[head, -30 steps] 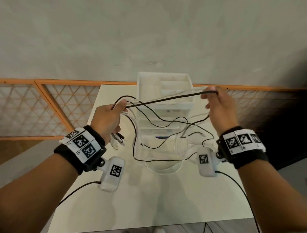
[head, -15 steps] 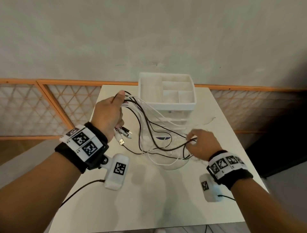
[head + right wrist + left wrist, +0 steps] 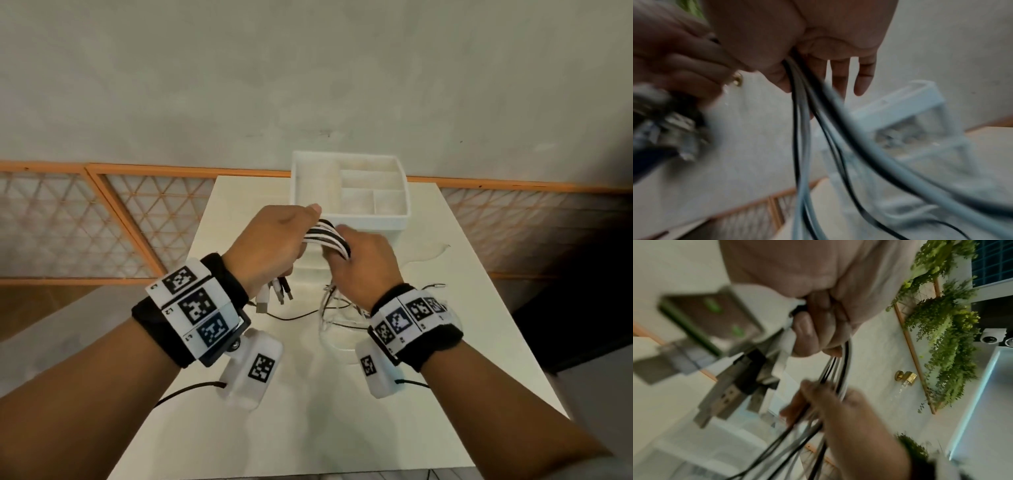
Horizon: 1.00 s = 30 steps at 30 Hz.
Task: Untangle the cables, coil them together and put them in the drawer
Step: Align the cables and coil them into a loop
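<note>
- L hand (image 3: 270, 245) fist clamps the cables (image 3: 327, 238) near their plugs (image 3: 274, 294); plugs hang below it.
- R hand (image 3: 363, 265) just beside, fingers hooked round the same bundle.
- Bundle's short taut run goes L to R, slightly down; slack drops below R hand to loops on table (image 3: 308, 428).
- Drawer unit (image 3: 349, 219) right behind both hands; drawers look shut.
- Next loop prob. depends on R hand, nearer the slack.

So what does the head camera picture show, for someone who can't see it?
Left hand and right hand grip a bundle of black and white cables above a white table. A white drawer box stands behind; plugs dangle below.
</note>
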{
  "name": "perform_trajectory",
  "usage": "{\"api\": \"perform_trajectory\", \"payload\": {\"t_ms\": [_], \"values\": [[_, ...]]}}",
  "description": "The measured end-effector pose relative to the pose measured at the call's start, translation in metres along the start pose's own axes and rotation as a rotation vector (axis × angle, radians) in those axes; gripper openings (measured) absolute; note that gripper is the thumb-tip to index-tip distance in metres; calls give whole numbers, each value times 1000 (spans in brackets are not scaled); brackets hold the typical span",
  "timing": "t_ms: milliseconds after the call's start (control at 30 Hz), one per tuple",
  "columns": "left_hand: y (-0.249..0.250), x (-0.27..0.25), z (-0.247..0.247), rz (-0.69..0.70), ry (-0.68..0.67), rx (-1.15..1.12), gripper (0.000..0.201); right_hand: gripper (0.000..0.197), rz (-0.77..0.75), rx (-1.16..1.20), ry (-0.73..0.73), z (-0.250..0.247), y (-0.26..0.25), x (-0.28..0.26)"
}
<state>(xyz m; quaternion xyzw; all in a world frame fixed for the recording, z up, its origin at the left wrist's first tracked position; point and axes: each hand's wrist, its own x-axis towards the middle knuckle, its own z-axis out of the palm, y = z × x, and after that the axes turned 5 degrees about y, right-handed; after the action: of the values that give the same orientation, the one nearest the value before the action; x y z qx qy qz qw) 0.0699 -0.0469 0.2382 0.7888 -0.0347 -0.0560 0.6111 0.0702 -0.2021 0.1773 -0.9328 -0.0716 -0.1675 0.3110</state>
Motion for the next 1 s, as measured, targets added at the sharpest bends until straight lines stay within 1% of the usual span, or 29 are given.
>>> {"api": "perform_trajectory", "payload": {"t_ms": [33, 100, 167, 200, 267, 333, 367, 400, 433, 467, 500, 533, 600, 633, 667, 700, 733, 767, 800, 833, 867, 900, 1000], "values": [[-3, 1, -3, 3, 27, 6, 44, 34, 61, -39, -59, 4, 12, -3], [-12, 2, -8, -7, 66, 24, 46, 41, 166, -150, -223, 8, 39, -9], [-20, 1, -12, -20, 99, 58, 54, 37, 243, -239, -332, 2, 59, -11], [-24, 1, -13, -24, 108, 83, 56, 32, 272, -278, -335, -4, 66, -9], [-31, 0, -13, -25, 108, 154, 56, 25, 309, -373, -300, -15, 72, -1], [-36, -1, -12, -37, 105, 201, 55, 16, 301, -407, -196, -18, 74, 6], [-38, 0, -11, -46, 106, 194, 55, 9, 267, -382, -124, -17, 70, 5], [-40, 0, -10, -54, 110, 166, 55, 15, 215, -330, -34, -15, 68, 3], [-39, 0, -10, -59, 103, 132, 56, 26, 145, -249, 47, -11, 65, -1], [-39, 0, -10, -59, 85, 98, 56, 31, 92, -155, 94, -8, 63, -4], [-38, 0, -9, -48, 59, 70, 55, 29, 83, -80, 103, -6, 63, -6], [-37, 2, -2, -35, 19, 54, 55, 23, 131, -39, 89, -11, 70, -9], [-35, 0, -3, -11, 10, 46, 55, 10, 189, -25, 67, -13, 80, -7], [-35, 0, -3, -3, 7, 37, 55, 10, 188, -39, 75, -17, 85, -6], [-35, 0, -4, 1, 4, 25, 56, 18, 184, -43, 67, -21, 87, -6], [-35, 0, -5, 3, -3, 12, 55, 32, 166, -7, 35, -24, 84, -7], [-34, 0, -4, 8, -12, 5, 55, 46, 139, 55, -25, -25, 76, -7], [-33, 0, -3, 18, -25, 4, 54, 52, 106, 112, -90, -24, 66, -7], [-32, -1, -1, 33, -39, 10, 52, 50, 73, 158, -144, -20, 56, -8], [-31, -1, 0, 53, -47, 17, 51, 39, 59, 192, -174, -13, 48, -8], [-30, -1, 0, 72, -44, 16, 49, 24, 82, 203, -185, -9, 43, -7], [-30, -1, -1, 85, -31, 4, 49, 14, 128, 193, -180, -7, 44, -6], [-37, 2, -14, 70, 52, -45, 54, 14, 257, 43, -102, -13, 72, -2]]}}
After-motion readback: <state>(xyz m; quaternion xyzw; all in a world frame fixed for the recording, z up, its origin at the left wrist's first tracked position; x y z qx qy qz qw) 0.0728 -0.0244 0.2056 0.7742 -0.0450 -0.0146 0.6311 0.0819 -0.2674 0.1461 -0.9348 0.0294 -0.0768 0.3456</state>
